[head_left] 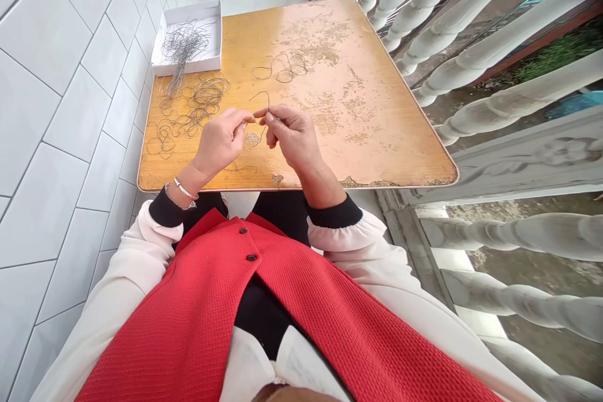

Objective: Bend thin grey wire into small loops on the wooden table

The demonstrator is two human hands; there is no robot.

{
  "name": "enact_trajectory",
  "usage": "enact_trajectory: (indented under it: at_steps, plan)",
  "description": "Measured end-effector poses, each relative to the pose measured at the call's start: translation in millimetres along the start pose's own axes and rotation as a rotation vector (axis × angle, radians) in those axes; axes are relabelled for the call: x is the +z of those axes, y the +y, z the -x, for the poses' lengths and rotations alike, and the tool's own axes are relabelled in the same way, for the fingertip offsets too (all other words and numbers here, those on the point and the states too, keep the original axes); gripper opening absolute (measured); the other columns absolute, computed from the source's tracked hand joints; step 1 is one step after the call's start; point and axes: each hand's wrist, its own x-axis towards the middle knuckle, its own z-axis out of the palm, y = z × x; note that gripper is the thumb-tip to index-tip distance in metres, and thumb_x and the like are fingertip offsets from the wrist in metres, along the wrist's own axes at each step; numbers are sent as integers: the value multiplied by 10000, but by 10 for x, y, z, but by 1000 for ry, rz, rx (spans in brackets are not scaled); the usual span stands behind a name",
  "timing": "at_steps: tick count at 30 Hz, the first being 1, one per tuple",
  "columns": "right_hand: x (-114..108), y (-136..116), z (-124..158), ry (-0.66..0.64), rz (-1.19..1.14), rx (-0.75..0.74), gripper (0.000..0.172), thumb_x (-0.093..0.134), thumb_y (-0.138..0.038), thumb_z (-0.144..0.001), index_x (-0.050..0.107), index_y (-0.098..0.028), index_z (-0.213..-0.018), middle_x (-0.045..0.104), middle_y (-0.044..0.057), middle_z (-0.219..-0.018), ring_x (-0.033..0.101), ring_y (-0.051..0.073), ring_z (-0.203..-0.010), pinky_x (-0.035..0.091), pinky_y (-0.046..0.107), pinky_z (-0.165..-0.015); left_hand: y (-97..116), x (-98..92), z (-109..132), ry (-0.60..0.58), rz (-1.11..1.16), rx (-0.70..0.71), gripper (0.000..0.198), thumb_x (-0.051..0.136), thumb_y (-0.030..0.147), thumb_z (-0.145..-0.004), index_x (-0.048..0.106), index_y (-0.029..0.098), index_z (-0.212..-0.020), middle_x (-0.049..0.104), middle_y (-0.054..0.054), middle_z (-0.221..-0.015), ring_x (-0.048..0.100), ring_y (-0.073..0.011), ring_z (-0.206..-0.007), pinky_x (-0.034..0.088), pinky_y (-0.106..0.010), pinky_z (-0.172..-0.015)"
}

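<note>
Two tight grips — L hand (221, 141), R hand (292, 137) — pinching one thin wire loop (262, 100).

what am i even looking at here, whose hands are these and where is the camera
No machine here: this is one person working with their bare hands. The single picture comes from a camera worn on their head, looking forward and down, so you see their own red waistcoat from above. Their right hand pinches a thin bent wire at the fingertips, with their left hand right beside it. Both are over a worn wooden table. On it lie loose wire loops and a white cardboard box holding a bundle of thin wires. A tiled wall runs along one side, white balusters along the other.
</note>
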Motion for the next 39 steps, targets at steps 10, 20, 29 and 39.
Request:
enact_trajectory:
  at_steps: [10, 20, 29, 39]
  plan:
    - [46, 39, -8, 66, -22, 40, 149, 695, -309, -916, 764, -180, -946, 609, -32, -682, 484, 37, -488, 433, 185, -470, -34, 139, 20, 16, 99, -38, 115, 579, 157, -930, 680, 213, -930, 703, 0, -830, 657, -127, -791, 509, -261, -783]
    - [25, 88, -17, 103, -116, 42, 179, 711, -365, -897, 770, -202, -940, 601, -37, -679, 425, 34, -471, 376, 194, -442, -150, 209, 90, 70, 417, -222, 156, 640, 367, -959, 666, 214, -964, 685, 7, -795, 666, -90, -699, 499, -181, -559]
    - [37, 27, 25, 61, -127, 21, 177, 681, -348, -900, 775, -201, -922, 563, -39, -651, 398, 42, -477, 346, 201, -451, -291, -5, -255, 42, 101, -4, 72, 671, 296, -923, 712, 243, -947, 722, -8, -863, 682, -138, -774, 547, -288, -708]
    - [14, -80, 36, 7, 40, 84, 166, 637, -191, -827, 800, -162, -841, 552, -30, -582, 397, 57, -494, 303, 224, -469, -89, -657, -770, -562, -793, 494, 397, 361, 57, -889, 681, 291, -865, 675, -75, -823, 583, -230, -848, 471, -395, -732]
